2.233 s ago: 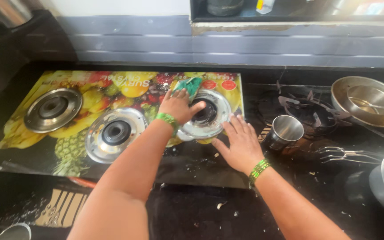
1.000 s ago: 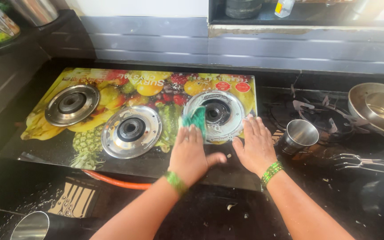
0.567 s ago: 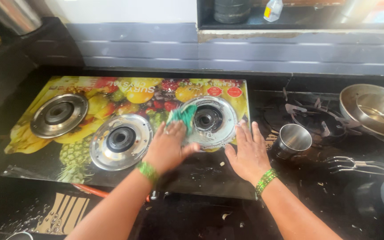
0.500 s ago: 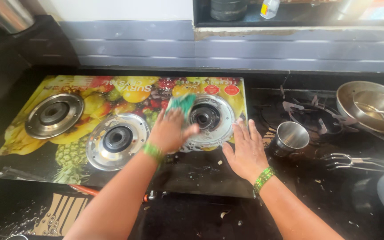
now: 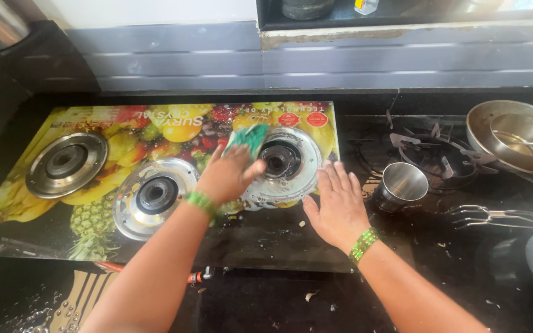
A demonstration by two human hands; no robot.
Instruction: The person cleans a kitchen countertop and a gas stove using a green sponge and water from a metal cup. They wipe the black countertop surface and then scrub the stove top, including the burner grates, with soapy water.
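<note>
On a black kitchen counter, the left hand (image 5: 228, 176) presses a green scouring pad (image 5: 248, 138) onto the right steel burner ring (image 5: 286, 161) of a fruit-printed glass stove (image 5: 125, 132); right hand (image 5: 337, 206) lies spread flat beside it; suds and crumbs suggest cleaning is unfinished

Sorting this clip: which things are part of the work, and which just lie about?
In use: green scrub pad under left hand; glass stove top; right burner plate; right hand braced on stove.

Lying about: steel cup; pan supports; steel pan.
</note>
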